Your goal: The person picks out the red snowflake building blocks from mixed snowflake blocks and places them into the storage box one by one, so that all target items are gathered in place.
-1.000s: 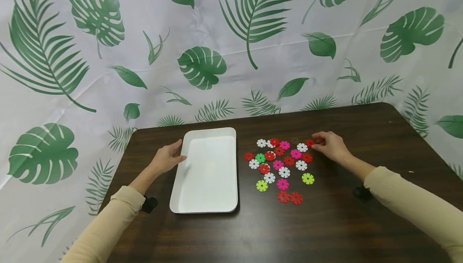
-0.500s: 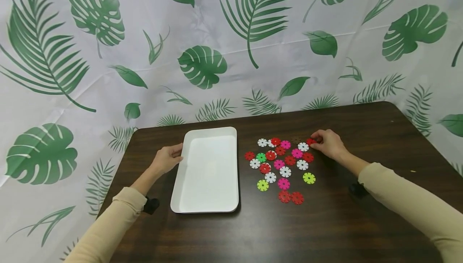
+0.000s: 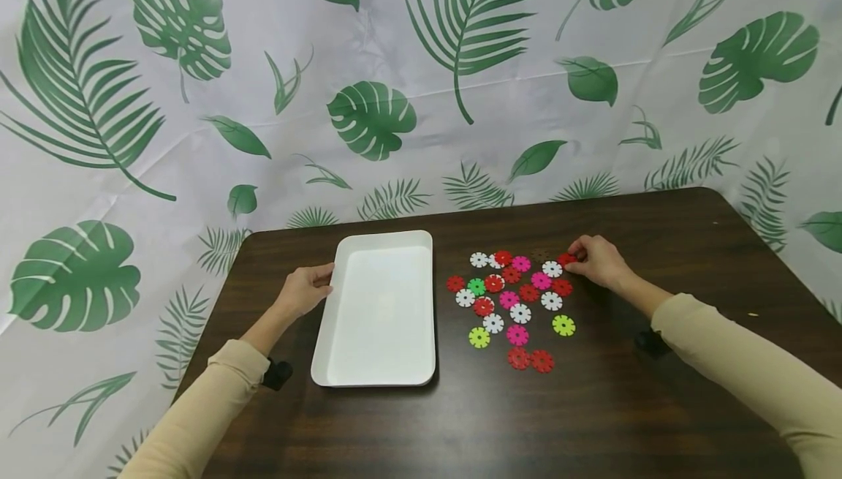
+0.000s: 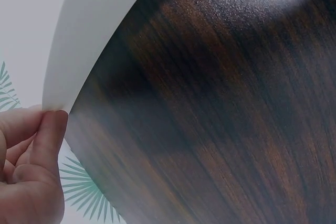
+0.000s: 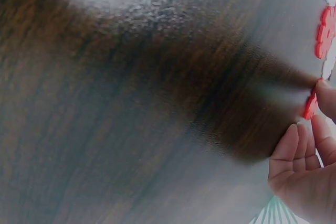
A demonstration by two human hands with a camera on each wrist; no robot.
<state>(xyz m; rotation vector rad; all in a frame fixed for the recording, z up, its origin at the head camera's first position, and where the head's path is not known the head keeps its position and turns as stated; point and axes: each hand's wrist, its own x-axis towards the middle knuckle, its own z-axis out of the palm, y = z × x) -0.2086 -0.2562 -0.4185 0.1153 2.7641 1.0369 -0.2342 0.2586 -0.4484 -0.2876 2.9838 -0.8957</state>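
A white rectangular tray lies on the dark wooden table in the head view. My left hand pinches its left rim between thumb and fingers, and the left wrist view shows the thumb against the tray wall. To the right of the tray spread several notched interlocking discs in red, white, pink, green and yellow. My right hand pinches a red disc at the group's far right edge. That disc shows between thumb and forefinger in the right wrist view, partly hidden by them.
Some discs overlap, such as the red disc over a white one. Two red discs lie nearest the front. Brown discs at the back blend into the tabletop. A leaf-patterned cloth hangs behind the table.
My left thumb and fingers have come together on the tray's rim. The right fingers have drawn in on the red disc at the edge. The head view has shifted slightly.
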